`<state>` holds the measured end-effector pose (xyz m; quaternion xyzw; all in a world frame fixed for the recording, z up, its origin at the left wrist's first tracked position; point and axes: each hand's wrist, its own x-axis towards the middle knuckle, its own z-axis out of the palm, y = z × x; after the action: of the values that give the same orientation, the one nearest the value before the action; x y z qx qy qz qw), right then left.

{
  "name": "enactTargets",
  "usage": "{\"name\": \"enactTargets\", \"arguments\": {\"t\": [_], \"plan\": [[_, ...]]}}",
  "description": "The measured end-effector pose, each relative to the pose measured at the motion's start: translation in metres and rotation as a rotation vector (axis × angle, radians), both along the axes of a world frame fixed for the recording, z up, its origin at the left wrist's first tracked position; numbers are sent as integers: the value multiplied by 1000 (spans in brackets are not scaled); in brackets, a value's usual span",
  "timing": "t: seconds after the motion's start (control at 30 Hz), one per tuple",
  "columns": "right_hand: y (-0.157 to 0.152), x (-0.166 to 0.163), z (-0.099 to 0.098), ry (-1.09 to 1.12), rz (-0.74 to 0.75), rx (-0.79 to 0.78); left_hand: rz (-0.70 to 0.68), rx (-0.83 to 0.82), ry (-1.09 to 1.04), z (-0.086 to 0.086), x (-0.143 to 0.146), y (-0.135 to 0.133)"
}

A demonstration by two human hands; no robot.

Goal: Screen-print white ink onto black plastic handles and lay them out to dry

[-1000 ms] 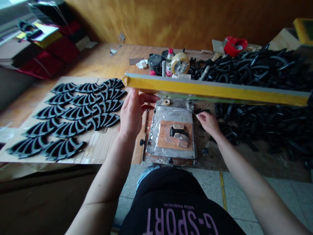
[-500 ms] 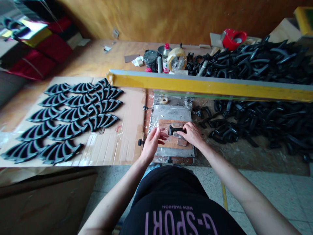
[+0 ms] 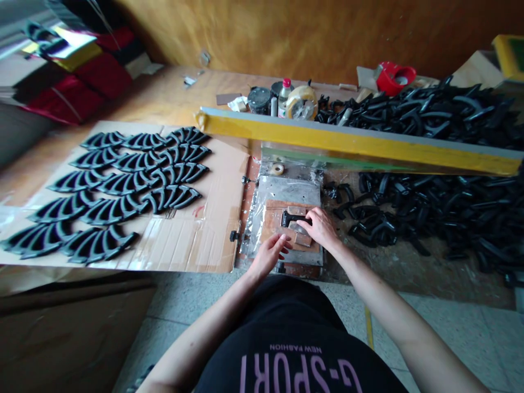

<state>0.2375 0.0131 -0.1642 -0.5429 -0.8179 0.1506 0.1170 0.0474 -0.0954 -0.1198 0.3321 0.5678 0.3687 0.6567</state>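
Observation:
A black, T-ended plastic handle-like part [image 3: 291,219] lies in a wooden holder [image 3: 275,214] on a metal plate [image 3: 266,188]. My right hand [image 3: 321,228] has its thumb and fingers closed on the part's right end. Just below and left of the part is my left hand [image 3: 270,254], its fingers loosely bent and apart, with nothing visible in them. Above the holder, a long frame with a yellow side [image 3: 347,141] is raised over the plate and slants across the bench.
Rows of similar black parts [image 3: 108,210] lie on cardboard [image 3: 204,240] at the left. A large heap of them [image 3: 442,123] fills the right side. Behind the frame stand a bottle [image 3: 285,94], a tape roll [image 3: 302,102] and a dark tub [image 3: 259,100].
My left hand has moved down and slightly right, nearer the holder's lower edge. My right hand stays on the black part. The camera view has shifted a little.

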Motion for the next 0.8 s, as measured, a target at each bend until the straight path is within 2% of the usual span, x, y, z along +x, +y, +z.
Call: {"name": "enactTargets", "arguments": {"t": [0.3, 0.47, 0.6, 0.8], "plan": [[-1, 0, 8, 24, 22, -27, 35, 35, 87, 4, -11, -2], [8, 13, 15, 198, 9, -143, 67, -3, 163, 4, -14, -7], [34, 39, 16, 338, -108, -255, 95, -10, 268, -6, -17, -10], [106, 88, 1, 372, -283, -181, 139, 20, 513, -38, -13, -8]]}}
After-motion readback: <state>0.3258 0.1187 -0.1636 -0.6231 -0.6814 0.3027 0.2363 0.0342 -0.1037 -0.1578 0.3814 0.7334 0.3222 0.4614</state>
